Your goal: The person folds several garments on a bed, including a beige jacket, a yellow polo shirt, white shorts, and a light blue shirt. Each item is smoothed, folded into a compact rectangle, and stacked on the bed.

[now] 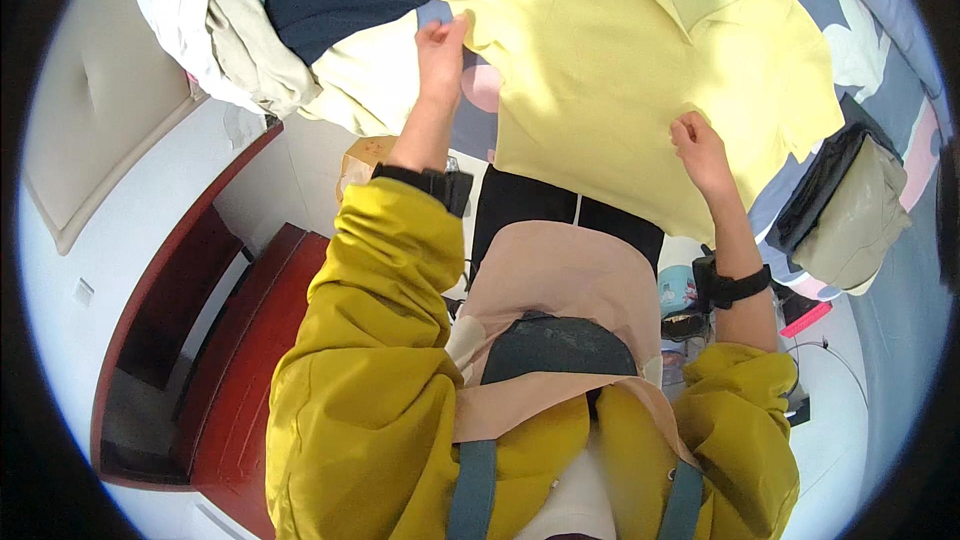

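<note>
Yellow shirt [640,90] spread out on the patterned bed sheet [474,125], collar away from the person, both hands at it

At far left a padded beige headboard [110,90] and, lower, a red cabinet [255,340]; next a heap of clothes, with a white garment [170,20], a beige one [245,45] and dark navy cloth [345,0], crowding the shirt's left sleeve; the left hand [440,58] pinches that sleeve's edge; an apron [560,265] shows below the shirt's hem; a light-blue container [677,288] sits low, partly hidden by the right wrist's black band [740,285]; the right hand [704,154] is curled over the shirt's lower right part, whether gripping cloth I cannot tell; folded black and olive clothes [850,220] lie just beside the right sleeve
</note>
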Tool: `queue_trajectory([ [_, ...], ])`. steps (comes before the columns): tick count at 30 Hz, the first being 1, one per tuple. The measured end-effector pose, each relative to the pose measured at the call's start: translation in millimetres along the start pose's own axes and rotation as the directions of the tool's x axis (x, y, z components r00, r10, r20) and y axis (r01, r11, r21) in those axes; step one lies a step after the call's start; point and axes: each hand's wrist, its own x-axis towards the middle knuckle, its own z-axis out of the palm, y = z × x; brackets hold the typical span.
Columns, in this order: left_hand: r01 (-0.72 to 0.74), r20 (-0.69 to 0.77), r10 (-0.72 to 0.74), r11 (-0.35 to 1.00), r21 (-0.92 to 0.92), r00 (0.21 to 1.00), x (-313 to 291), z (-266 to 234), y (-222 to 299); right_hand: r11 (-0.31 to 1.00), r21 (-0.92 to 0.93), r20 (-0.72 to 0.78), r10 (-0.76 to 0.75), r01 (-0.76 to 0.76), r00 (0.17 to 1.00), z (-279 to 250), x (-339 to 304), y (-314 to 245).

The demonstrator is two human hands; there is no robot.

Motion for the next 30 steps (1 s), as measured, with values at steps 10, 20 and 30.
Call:
queue_trajectory([
  [10, 0.039, -0.011, -0.039, 0.999, 0.036, 0.999, 22, 11, 26, 1.000, -0.014, 0.007, -0.021, 0.021, 1.000, 22, 16, 10],
  [20, -0.047, 0.257, 0.074, 0.993, -0.109, 0.964, 4, 7, 46, 1.000, -0.001, -0.015, -0.010, 0.010, 1.000, 26, 11, -11],
  [30, -0.254, -0.205, 0.351, 0.887, 0.386, 0.914, 6, -1, 38, 0.878, 0.096, 0.035, -0.475, 0.470, 0.879, 90, 12, -122],
])
